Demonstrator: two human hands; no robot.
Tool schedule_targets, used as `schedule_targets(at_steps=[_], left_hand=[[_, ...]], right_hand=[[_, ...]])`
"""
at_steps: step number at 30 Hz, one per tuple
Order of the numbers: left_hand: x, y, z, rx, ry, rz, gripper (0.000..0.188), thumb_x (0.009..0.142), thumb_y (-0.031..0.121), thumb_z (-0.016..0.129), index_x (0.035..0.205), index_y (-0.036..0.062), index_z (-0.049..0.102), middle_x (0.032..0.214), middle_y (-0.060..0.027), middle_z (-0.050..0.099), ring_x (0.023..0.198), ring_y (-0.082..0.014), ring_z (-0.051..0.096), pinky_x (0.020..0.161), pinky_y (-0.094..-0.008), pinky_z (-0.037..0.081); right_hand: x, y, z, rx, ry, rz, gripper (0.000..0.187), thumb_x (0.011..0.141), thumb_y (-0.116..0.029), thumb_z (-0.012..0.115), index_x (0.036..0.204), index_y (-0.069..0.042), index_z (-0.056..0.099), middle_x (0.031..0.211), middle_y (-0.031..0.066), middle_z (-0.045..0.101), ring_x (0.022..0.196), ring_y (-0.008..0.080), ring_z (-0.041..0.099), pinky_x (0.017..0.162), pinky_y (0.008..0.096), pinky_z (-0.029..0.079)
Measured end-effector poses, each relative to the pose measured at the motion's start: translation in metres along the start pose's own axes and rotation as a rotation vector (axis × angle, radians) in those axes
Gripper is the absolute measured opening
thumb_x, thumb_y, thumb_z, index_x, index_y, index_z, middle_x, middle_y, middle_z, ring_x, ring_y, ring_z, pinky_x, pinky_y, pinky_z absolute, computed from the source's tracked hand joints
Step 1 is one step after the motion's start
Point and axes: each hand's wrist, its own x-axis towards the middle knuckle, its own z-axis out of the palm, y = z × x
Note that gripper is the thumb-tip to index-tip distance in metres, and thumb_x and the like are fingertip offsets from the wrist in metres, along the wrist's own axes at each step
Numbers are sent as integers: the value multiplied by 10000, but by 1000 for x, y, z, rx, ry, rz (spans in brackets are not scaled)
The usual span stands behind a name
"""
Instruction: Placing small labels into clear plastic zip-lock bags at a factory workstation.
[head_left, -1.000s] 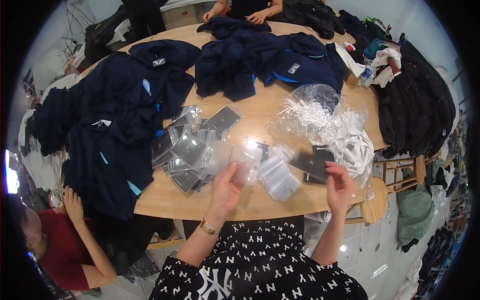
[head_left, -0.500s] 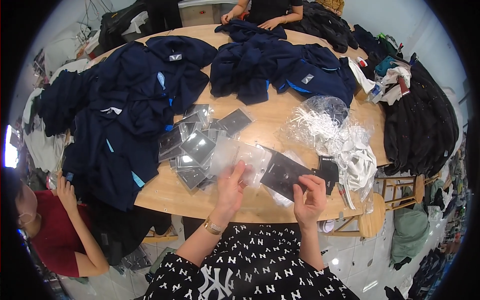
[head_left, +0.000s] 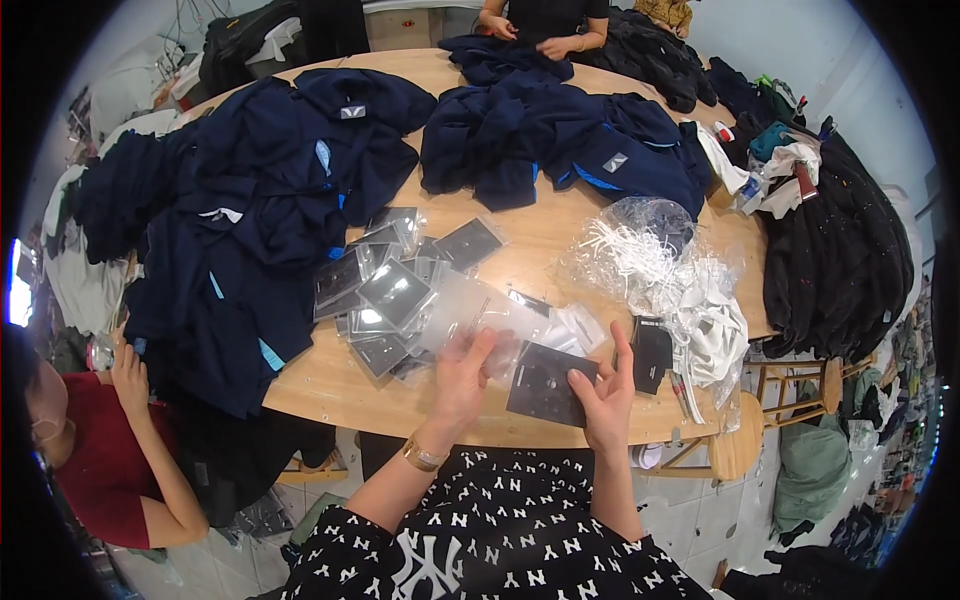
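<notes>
My left hand (head_left: pixel 462 378) grips a clear plastic bag (head_left: pixel 478 314) held flat over the round wooden table (head_left: pixel 540 240). My right hand (head_left: pixel 607 392) holds a dark grey card (head_left: pixel 548 383) by its right edge, its left end touching the clear bag's mouth. Just left of the hands lies a heap of several bagged dark cards (head_left: pixel 385 290). A few more dark cards (head_left: pixel 652 352) lie to the right of my right hand.
Navy garments (head_left: pixel 250 210) cover the table's left and far side. A clear bag of white cords (head_left: pixel 660 270) lies at the right. Black clothing (head_left: pixel 840 250) hangs beyond. A person in red (head_left: pixel 110 450) sits at my left; another person's hands (head_left: pixel 520 30) work opposite.
My right hand came in from the right with the dark card and brought it up to the clear bag in my left hand. The view has tilted down slightly.
</notes>
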Motion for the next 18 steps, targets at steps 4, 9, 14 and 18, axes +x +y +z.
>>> schedule_targets(at_steps=[4, 9, 14, 18], left_hand=[[-2, -1, 3, 70, 1, 68, 232, 875, 179, 543, 1044, 22, 511, 896, -77, 620, 789, -137, 612, 649, -225, 496], [-6, 1, 4, 239, -72, -16, 188, 864, 211, 570, 953, 46, 579, 807, -24, 642, 668, -28, 570, 442, -145, 321], [-6, 9, 2, 299, -138, -58, 151, 838, 152, 597, 872, 6, 609, 822, -58, 647, 679, -80, 592, 474, -186, 429], [-9, 2, 2, 340, -94, -14, 120, 813, 117, 625, 829, -2, 632, 767, -60, 640, 634, -106, 591, 489, -207, 469]], right_hand=[[6, 2, -4, 27, 24, -81, 715, 768, 109, 551, 1359, -53, 181, 992, 94, 533, 876, 132, 535, 784, 241, 449], [13, 8, -7, -21, 104, -252, 649, 777, 104, 542, 1330, -23, 227, 1237, 150, 407, 962, 146, 509, 805, 235, 442], [12, 3, -4, -75, 129, -226, 619, 796, 80, 535, 1327, -17, 231, 1295, 147, 344, 1018, 158, 496, 804, 238, 449], [11, 8, -4, -33, 173, -232, 572, 807, 36, 552, 1306, 0, 274, 1195, 133, 455, 1000, 166, 513, 777, 216, 460]])
